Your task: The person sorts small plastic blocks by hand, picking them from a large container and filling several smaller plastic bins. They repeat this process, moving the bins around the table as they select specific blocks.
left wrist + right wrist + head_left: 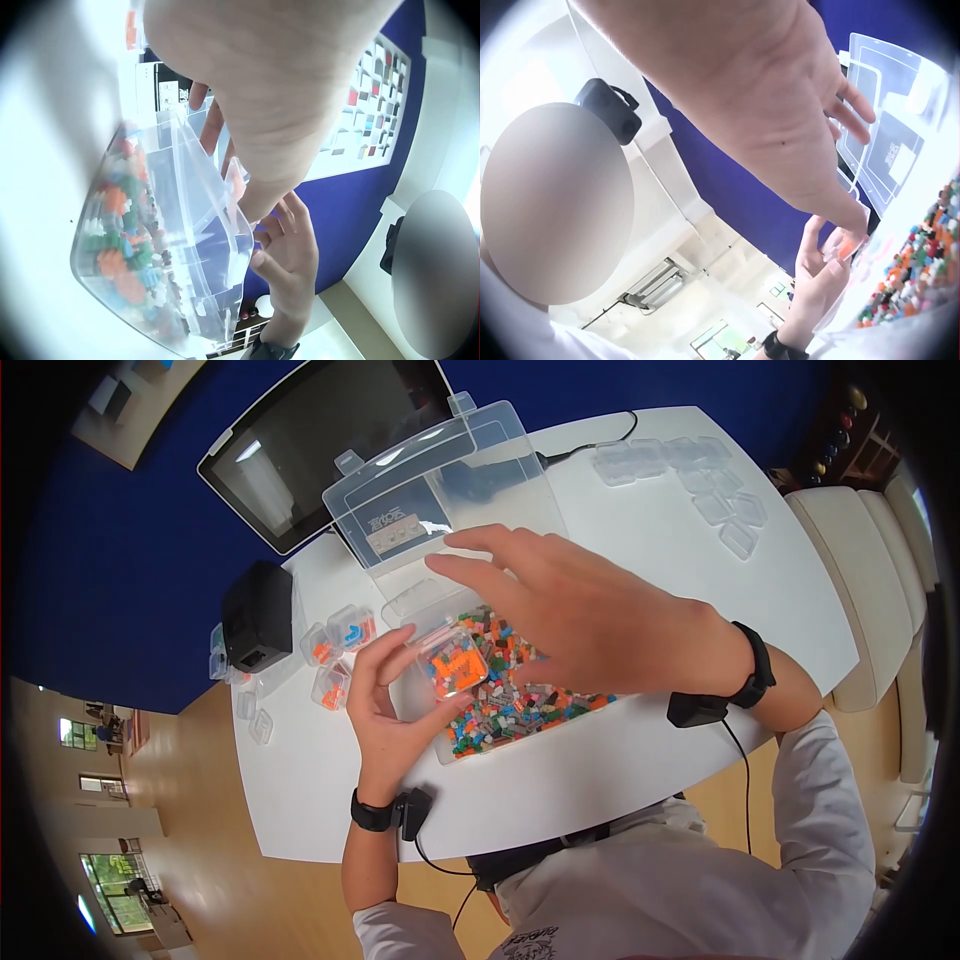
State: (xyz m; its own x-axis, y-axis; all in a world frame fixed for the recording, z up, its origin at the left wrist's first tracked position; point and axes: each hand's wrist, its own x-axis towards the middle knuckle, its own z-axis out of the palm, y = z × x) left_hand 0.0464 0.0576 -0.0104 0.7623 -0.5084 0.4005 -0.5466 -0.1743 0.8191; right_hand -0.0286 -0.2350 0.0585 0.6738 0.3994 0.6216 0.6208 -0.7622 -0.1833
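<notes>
My left hand [385, 705] grips a small clear plastic box [456, 664] by its sides, between thumb and fingers. Orange toy bricks show inside it. Below is a large clear bin [447, 748] filled with mixed small bricks [520, 722] in orange, green, blue, grey and other colours. My right hand [575, 610] hovers palm down over the bin, its fingers spread and stretched toward the far side. In the right wrist view, my right hand [802, 142] overlaps the small box [847, 246] held by the left hand [817, 289].
The bin's clear lid [440, 490] stands raised behind it, before a dark screen [325, 445]. At left are a black box-shaped device [257, 617] and small filled boxes [351, 627]. Several clear small boxes [712, 509] lie at the far right of the white table [640, 760].
</notes>
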